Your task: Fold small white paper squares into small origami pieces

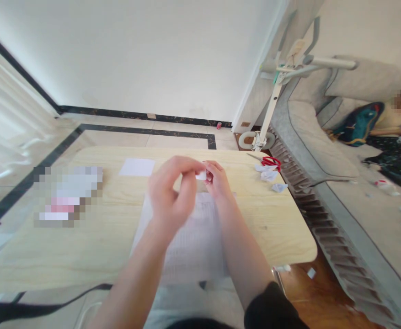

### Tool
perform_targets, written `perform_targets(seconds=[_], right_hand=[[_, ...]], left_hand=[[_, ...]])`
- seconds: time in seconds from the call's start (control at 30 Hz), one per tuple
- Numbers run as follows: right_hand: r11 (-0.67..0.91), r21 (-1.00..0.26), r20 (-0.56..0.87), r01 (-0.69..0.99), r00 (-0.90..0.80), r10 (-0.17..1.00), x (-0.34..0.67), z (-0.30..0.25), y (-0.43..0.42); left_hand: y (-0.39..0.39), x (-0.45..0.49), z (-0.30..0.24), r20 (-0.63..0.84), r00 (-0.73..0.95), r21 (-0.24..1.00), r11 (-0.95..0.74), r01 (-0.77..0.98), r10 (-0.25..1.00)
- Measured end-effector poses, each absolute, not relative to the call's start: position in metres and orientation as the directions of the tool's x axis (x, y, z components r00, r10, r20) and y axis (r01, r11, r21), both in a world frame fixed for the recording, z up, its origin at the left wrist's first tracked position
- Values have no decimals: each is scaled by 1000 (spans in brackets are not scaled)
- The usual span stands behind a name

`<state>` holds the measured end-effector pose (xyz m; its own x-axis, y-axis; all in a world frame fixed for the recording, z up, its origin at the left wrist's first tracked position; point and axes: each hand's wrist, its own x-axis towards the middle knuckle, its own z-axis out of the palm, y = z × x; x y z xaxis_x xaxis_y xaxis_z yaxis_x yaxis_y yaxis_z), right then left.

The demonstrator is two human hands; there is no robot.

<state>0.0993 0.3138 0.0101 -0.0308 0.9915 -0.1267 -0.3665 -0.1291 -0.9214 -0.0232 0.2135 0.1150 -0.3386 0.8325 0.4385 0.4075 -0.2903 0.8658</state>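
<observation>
My left hand (173, 192) is raised over the table, its thumb and forefinger curled together in a pinch at a small piece of white paper (201, 175). On the other side, my right hand (217, 179) has its fingers closed on the same piece. Much of the paper is hidden by the fingers, so its full shape does not show. Below both hands lies a large pale sheet with faint printed lines (196, 246), partly covered by my forearms.
A blank white sheet (137, 167) lies on the wooden table (114, 237). Red-handled scissors (271, 162) and several folded paper pieces (268, 174) sit at the right. A blurred-out object (72, 192) is at the left. Beside the sofa (310, 123) stands exercise equipment (270, 107); a person sits there.
</observation>
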Motion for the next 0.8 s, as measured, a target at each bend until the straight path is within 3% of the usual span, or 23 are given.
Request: perform_targets(seconds=[0.27,0.5,0.8], right_hand=[[-122,-863,-109,-490,-54,993,99,14,312],[-123,-870,-114,-478,-46,992,97,12,312],[-119,-906,-101,-407,-65,993,92,8,313]], left_hand=[[287,-28,44,202,-272,964,-142,223,941],[285,-25,36,120,-274,991,-102,81,954],[284,-30,26,126,-324,991,-103,86,938]])
